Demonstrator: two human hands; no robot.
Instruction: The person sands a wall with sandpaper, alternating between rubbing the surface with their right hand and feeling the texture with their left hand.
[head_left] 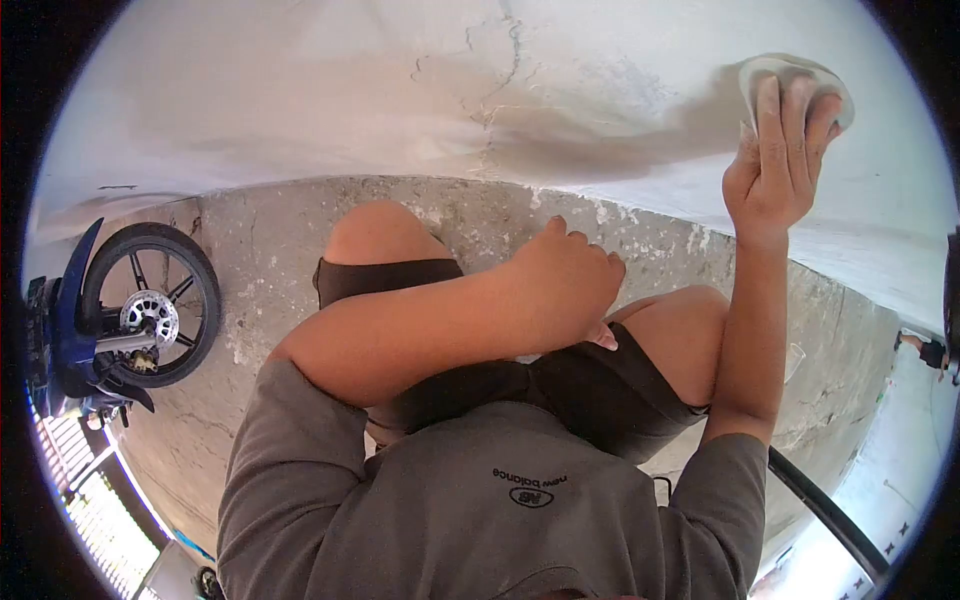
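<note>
My right hand (775, 170) is raised to the white wall (350, 90), pressing a pale, rounded pad (755, 85) flat against it. The fingers lie over the pad and hide much of it; whether it is paper, cloth or sponge cannot be made out. White dust shows on these fingers. My left hand (560, 285) hangs over my lap near the right knee, its fingers curled under. What it holds, if anything, is hidden from view. Cracks and a rough patch (495, 90) mark the wall between the hands and the upper edge.
A blue motorcycle (65, 320) with its wheel (150, 305) stands at the left. The concrete floor (260, 240) is spotted with white along the wall's foot. A dark bar (830, 515) runs beside my right elbow. Another person (930, 352) is far off at the right.
</note>
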